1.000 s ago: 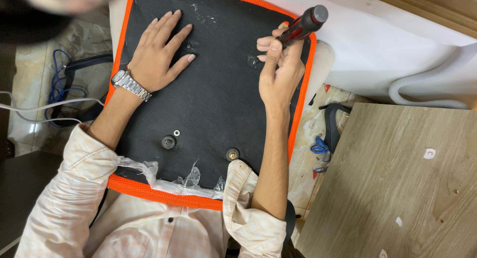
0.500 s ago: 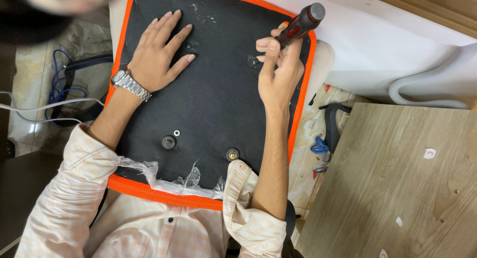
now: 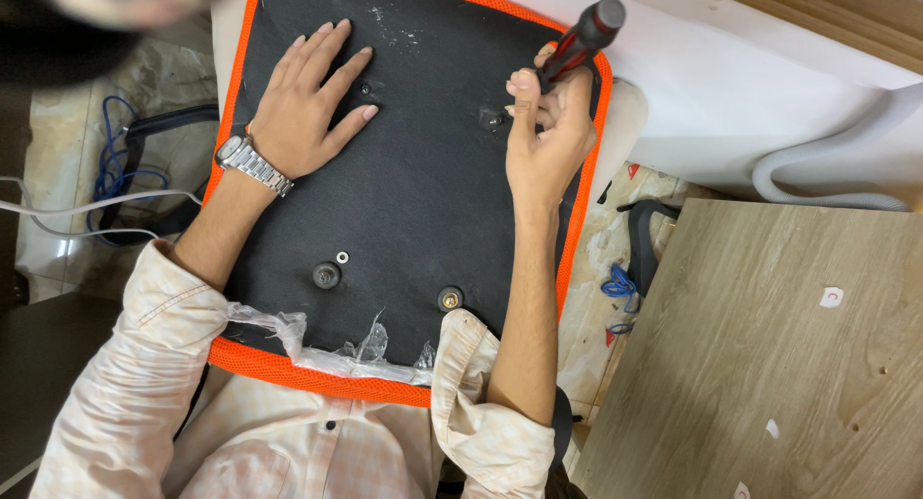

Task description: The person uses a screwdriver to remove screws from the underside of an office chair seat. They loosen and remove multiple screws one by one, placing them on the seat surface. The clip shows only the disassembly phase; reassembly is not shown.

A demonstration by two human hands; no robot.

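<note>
A black seat panel with an orange mesh rim (image 3: 413, 201) lies upside down across my lap. My left hand (image 3: 310, 105), with a metal watch on the wrist, rests flat and spread on its upper left part. My right hand (image 3: 545, 134) grips a screwdriver with a black and red handle (image 3: 582, 39) near the panel's upper right corner. The tool's tip is hidden behind my fingers. Two bolts (image 3: 326, 275) (image 3: 449, 298) and a small washer (image 3: 342, 258) sit on the panel's near half. Torn clear plastic (image 3: 361, 350) clings to the near edge.
A light wooden board (image 3: 769, 364) lies at the lower right. A white surface (image 3: 750, 86) and a grey hose (image 3: 836, 177) are at the upper right. Blue cables (image 3: 111, 162) and a black chair part (image 3: 642, 239) lie on the tiled floor.
My right hand has curled tighter and shifted slightly up, and the screwdriver handle has tilted a little to the left. My left hand has not moved.
</note>
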